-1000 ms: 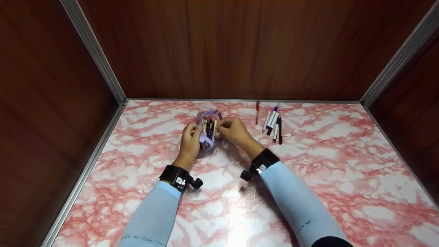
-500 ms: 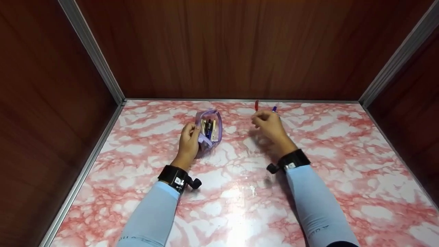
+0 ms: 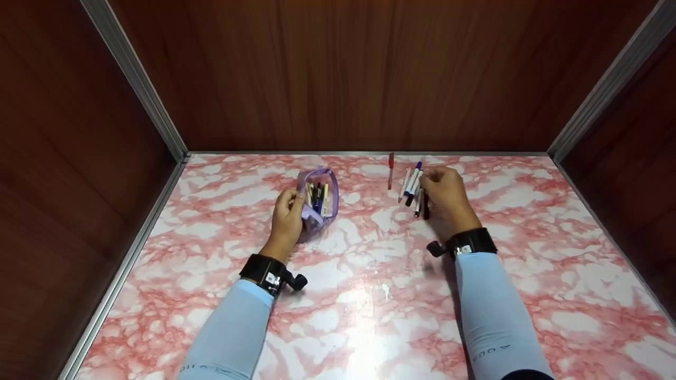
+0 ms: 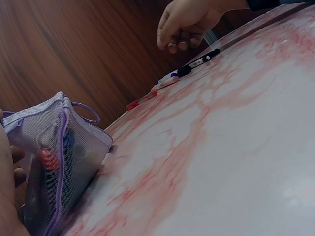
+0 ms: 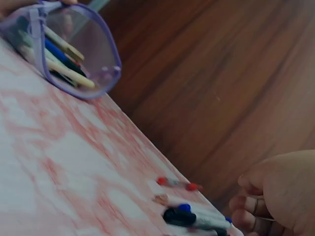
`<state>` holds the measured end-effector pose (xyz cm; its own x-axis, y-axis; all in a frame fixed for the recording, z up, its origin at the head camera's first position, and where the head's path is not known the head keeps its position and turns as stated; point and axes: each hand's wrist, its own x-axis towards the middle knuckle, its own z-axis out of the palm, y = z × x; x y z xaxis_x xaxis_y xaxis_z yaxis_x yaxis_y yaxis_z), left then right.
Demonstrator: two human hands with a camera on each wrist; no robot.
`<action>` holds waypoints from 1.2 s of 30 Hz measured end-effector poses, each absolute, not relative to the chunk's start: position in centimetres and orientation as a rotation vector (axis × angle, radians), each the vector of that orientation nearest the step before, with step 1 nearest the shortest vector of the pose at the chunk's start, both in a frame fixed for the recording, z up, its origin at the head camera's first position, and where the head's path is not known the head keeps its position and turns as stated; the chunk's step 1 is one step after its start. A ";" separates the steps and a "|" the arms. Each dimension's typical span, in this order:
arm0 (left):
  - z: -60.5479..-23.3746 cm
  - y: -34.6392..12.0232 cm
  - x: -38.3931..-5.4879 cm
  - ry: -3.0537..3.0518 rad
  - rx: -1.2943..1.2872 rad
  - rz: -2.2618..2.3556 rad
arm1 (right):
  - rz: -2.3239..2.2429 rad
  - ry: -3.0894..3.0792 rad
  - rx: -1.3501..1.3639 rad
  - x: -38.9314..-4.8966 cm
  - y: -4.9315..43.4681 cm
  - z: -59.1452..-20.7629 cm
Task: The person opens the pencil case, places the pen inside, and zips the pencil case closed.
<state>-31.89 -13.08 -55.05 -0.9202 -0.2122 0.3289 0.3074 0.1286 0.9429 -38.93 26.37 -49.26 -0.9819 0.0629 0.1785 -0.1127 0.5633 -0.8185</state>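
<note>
I judge this the picking step: my left hand (image 3: 287, 217) grips the pouch (image 3: 312, 214) at 12 o'clock, my right hand (image 3: 446, 190) hangs empty, loosely curled, above the pens (image 3: 413, 180) at 1 o'clock, needing to pinch 1.

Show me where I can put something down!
There's bare table between the purple pouch and the loose pens, and nearer, between the two sleeves. It's crowded at the pens, by the right hand, and where the left hand holds the pouch.

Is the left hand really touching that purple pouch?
Touching: the head view shows the left hand gripping the pouch by its side, no gap between them.
</note>
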 end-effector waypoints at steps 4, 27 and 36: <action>-54.8 -13.0 -31.8 -2.047 -0.067 -1.884 | 1.483 -2.630 -0.068 -38.3 27.8 -49.4; -54.6 -13.0 -31.7 -2.050 -0.085 -1.880 | 1.243 -2.890 -0.034 -38.4 28.9 -50.4; -54.6 -12.9 -31.6 -2.055 -0.073 -1.879 | 1.154 -2.946 -0.045 -38.5 28.7 -50.4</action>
